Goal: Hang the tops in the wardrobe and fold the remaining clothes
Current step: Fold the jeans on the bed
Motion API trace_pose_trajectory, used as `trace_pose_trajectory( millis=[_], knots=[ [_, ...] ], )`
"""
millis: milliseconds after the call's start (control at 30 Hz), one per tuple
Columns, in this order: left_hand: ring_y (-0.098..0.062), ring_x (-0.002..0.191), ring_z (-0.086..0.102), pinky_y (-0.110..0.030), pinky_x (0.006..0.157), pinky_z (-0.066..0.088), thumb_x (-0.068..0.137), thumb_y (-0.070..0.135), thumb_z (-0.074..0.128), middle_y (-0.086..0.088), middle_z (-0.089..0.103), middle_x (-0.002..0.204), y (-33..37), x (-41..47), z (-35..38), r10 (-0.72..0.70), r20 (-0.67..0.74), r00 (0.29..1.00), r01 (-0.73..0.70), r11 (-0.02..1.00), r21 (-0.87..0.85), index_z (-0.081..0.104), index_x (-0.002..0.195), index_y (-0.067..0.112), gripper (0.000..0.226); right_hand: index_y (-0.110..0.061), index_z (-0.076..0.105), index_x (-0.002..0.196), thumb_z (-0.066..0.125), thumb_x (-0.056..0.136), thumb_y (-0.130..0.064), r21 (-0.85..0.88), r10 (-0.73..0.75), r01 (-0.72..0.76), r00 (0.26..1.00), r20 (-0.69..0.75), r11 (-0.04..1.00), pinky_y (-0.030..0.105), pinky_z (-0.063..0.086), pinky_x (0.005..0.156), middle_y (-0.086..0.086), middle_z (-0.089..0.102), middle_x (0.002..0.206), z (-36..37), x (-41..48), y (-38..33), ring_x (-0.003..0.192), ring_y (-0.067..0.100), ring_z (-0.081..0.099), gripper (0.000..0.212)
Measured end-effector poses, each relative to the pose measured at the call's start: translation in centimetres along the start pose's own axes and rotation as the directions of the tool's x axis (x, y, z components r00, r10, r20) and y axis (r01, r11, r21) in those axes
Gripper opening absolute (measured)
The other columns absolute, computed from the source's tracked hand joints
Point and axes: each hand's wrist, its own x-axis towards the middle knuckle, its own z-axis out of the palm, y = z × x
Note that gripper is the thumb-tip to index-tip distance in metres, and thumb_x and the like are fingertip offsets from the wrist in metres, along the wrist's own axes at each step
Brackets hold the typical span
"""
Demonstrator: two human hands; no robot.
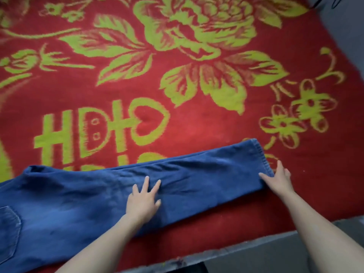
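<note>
A pair of blue jeans [82,198] lies flat across the near part of the red blanket, legs stacked and stretching to the right, a back pocket showing at the lower left. My left hand [142,200] presses flat on the middle of the legs with fingers spread. My right hand [277,179] rests at the hem end of the legs, fingers touching the cuff edge; whether it pinches the cloth I cannot tell.
The red blanket [197,125] with green flowers and a large character covers the bed. Its near edge drops to a dark bed frame [246,251] at the bottom right. Grey floor or wall [346,32] shows at the upper right.
</note>
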Motion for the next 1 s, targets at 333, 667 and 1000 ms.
trace_pose_trajectory(
  millis=[333,667,1000],
  knots=[
    [-0.026,0.144,0.002,-0.04,0.11,0.027,0.093,0.042,0.043,0.009,-0.004,0.158,-0.7,0.5,-1.7,-0.008,0.145,0.989,0.04,0.975,-0.22,0.015,0.146,0.044,0.061,0.006,0.062,0.084,0.058,0.082,0.007,0.635,0.137,-0.164,0.986,0.092,0.755,0.016,0.04,0.037,-0.005,0.06,0.044,0.8,1.2,-2.0,0.041,0.009,0.055,0.005],
    [-0.013,0.138,0.03,-0.026,0.112,0.022,0.092,0.033,0.055,0.002,0.03,0.152,-3.6,-1.8,-1.7,-0.061,0.061,0.996,0.085,0.808,-0.583,0.038,0.142,0.024,0.053,-0.008,0.063,0.116,0.055,0.089,-0.031,0.214,0.099,-0.101,0.995,0.02,0.972,0.042,0.04,0.1,0.025,0.053,0.124,2.0,0.9,-2.3,0.115,0.042,0.05,0.036],
    [-0.017,0.136,0.034,-0.026,0.11,0.024,0.094,0.03,0.052,-0.001,0.038,0.148,-4.8,-2.6,0.6,-0.113,0.072,0.991,0.133,0.765,-0.63,0.039,0.141,0.016,0.05,-0.001,0.06,0.097,0.052,0.082,0.007,0.366,-0.023,0.004,0.999,0.048,0.931,0.028,0.045,0.05,0.025,0.064,0.092,-1.0,-2.9,-5.7,0.069,0.028,0.054,0.019]
  ],
)
